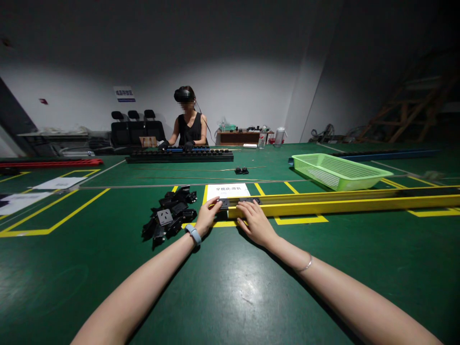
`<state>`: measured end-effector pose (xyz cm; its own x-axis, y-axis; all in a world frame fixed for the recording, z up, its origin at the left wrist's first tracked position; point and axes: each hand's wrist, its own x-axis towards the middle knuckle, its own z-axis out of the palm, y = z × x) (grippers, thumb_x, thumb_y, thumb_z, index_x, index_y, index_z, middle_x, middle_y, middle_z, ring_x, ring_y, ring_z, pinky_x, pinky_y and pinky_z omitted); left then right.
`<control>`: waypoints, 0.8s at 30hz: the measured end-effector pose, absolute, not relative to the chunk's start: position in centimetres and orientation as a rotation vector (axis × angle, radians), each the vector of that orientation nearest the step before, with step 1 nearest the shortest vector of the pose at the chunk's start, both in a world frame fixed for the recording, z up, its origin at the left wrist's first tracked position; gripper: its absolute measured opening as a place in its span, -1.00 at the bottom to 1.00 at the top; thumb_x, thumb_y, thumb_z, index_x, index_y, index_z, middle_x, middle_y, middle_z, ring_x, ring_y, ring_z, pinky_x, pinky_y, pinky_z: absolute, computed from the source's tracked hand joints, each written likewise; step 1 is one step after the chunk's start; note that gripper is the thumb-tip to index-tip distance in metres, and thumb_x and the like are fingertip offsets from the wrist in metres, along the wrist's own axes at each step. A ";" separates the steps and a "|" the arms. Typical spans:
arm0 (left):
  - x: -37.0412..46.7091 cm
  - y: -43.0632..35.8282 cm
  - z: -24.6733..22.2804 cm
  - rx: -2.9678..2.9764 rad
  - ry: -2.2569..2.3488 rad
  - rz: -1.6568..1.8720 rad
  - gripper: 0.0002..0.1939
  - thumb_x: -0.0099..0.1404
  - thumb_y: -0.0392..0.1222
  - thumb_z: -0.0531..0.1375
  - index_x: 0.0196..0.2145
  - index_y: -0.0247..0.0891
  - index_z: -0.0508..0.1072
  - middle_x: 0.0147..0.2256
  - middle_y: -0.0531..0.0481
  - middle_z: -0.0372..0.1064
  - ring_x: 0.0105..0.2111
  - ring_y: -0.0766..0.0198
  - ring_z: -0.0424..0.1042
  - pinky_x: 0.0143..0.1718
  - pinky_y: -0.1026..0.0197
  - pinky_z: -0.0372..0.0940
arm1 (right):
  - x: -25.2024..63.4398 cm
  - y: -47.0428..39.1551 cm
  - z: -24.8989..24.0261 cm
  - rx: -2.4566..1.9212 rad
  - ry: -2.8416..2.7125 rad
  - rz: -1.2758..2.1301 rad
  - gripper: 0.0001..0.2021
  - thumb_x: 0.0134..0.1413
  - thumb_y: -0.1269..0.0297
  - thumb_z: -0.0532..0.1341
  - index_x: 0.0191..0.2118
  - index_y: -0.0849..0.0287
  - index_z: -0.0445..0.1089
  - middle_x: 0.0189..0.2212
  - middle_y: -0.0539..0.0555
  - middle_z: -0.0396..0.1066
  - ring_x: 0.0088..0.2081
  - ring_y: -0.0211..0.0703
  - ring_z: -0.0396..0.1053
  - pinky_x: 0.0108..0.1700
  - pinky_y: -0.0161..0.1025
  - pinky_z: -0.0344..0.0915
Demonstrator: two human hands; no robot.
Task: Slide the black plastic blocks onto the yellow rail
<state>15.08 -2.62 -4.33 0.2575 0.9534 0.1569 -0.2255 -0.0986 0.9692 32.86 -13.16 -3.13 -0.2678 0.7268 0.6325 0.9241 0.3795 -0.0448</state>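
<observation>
My left hand (207, 215), with a light blue band on its wrist, pinches a black socket module (224, 204) between thumb and fingers. That module sits at the left end of a long yellow rail (338, 206), which runs off to the right edge. My right hand (256, 223) grips the rail near this end, fingers over its top edge and thumb at its front side. Another black module (254, 200) shows in the channel behind the right fingers. Left of my left hand lies a heap of black socket modules (176, 211), one with its slotted grey face upward.
A green plastic basket (341, 175) stands behind the rail. A paper sign (227, 189) lies beyond my hands, with two small black pieces (241, 170) and thin rods farther back. Across the table, a person (189, 127) in a headset works at black rails (179, 155).
</observation>
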 end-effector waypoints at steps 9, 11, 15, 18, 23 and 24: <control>15.1 -2.9 -4.2 1.375 0.770 1.149 -0.51 0.09 -0.08 0.28 -0.02 -0.27 0.43 -0.05 -0.18 0.41 -0.07 0.10 0.39 -0.03 0.05 0.28 | 32.9 -13.1 -3.3 -1.408 -2.075 -0.457 -0.62 0.18 0.26 0.00 0.11 0.17 0.17 0.07 0.15 0.25 0.13 -0.07 0.14 0.25 0.11 -0.08; 15.2 -3.0 -4.1 1.400 0.745 1.120 -0.51 0.12 -0.08 0.26 0.00 -0.27 0.41 -0.04 -0.20 0.40 -0.03 0.11 0.38 0.01 0.05 0.26 | 32.9 -13.0 -3.3 -1.406 -2.072 -0.456 -0.62 0.18 0.26 0.00 0.11 0.17 0.17 0.08 0.16 0.24 0.13 -0.07 0.14 0.26 0.10 -0.08; 15.2 -3.4 -3.9 1.460 0.681 1.046 -0.50 0.14 -0.08 0.25 0.02 -0.29 0.37 -0.05 -0.23 0.42 -0.01 0.12 0.38 0.09 0.03 0.19 | 33.0 -13.0 -3.4 -1.404 -2.071 -0.451 -0.61 0.19 0.26 0.00 0.13 0.17 0.16 0.09 0.16 0.23 0.14 -0.08 0.13 0.26 0.10 -0.09; 15.0 -3.7 -3.8 1.518 0.650 0.983 -0.47 0.15 -0.05 0.24 0.05 -0.30 0.33 -0.08 -0.23 0.44 -0.01 0.10 0.38 0.09 -0.01 0.19 | 33.0 -13.0 -3.4 -1.393 -2.070 -0.446 -0.60 0.18 0.25 0.01 0.13 0.18 0.15 0.09 0.17 0.23 0.14 -0.07 0.14 0.26 0.11 -0.09; 14.9 -3.9 -3.9 1.575 0.599 0.931 -0.46 0.19 -0.06 0.20 0.09 -0.31 0.25 -0.01 -0.27 0.38 0.04 0.10 0.35 0.11 0.00 0.17 | 33.0 -13.0 -3.5 -1.392 -2.073 -0.446 -0.60 0.19 0.24 0.00 0.13 0.17 0.15 0.10 0.16 0.23 0.15 -0.08 0.13 0.26 0.10 -0.10; 15.0 -3.9 -4.0 1.586 0.582 0.916 -0.45 0.19 -0.07 0.20 0.10 -0.30 0.23 0.01 -0.27 0.36 0.05 0.10 0.33 0.12 0.00 0.17 | 33.0 -13.0 -3.5 -1.394 -2.078 -0.446 -0.60 0.19 0.24 0.00 0.13 0.17 0.15 0.11 0.15 0.23 0.15 -0.08 0.12 0.26 0.10 -0.10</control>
